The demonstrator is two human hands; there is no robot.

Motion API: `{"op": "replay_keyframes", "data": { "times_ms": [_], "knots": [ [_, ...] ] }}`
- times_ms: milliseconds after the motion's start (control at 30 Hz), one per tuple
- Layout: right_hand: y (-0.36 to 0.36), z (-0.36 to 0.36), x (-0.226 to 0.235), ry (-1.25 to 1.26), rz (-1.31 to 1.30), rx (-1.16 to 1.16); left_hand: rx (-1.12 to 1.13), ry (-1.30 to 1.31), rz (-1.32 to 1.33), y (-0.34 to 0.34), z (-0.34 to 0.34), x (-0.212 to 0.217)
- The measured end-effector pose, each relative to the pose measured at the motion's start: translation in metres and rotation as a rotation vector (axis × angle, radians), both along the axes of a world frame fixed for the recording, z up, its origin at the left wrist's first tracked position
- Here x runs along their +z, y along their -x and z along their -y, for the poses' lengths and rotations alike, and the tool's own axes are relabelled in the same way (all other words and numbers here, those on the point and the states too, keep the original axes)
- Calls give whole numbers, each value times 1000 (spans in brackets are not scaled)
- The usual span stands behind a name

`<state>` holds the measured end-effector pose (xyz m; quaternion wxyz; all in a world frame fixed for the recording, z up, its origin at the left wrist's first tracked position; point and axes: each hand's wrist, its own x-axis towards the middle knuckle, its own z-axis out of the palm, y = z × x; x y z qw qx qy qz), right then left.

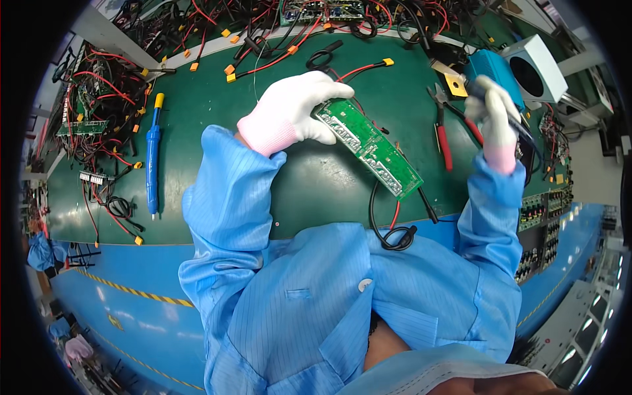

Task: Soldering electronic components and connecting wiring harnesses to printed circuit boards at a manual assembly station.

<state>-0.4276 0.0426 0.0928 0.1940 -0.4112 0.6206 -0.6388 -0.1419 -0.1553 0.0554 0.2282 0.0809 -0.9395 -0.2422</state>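
My left hand [297,108], in a white glove with a pink cuff, grips one end of a long green circuit board [370,148]. The board is tilted, its solder side up, with broad silvery solder strips along one edge. Black and red wires with connectors hang from beneath it. On the right, my gloved right hand [495,118] is closed around the dark handle of a soldering iron [479,95], slightly blurred. The iron is beside a stand with a yellow sponge [455,84]. Its tip cannot be made out clearly.
Red-handled pliers [444,135] lie between board and right hand. A blue solder sucker [153,158] lies at left. A teal box [490,72] and a white fan housing [536,69] stand back right. Wired boards [85,125] crowd the left and far edges of the green table [217,85].
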Motion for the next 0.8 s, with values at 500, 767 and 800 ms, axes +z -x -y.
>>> {"op": "replay_keyframes", "data": {
  "times_ms": [500,767,800],
  "knots": [
    [-61,-28,10,-127,-150,454,-20,39,44,5,2,5],
    [-57,-24,21,-112,-467,551,-15,37,114,7,3,8],
    [-57,-24,21,-108,-509,549,-16,40,120,8,3,9]
  ]
}}
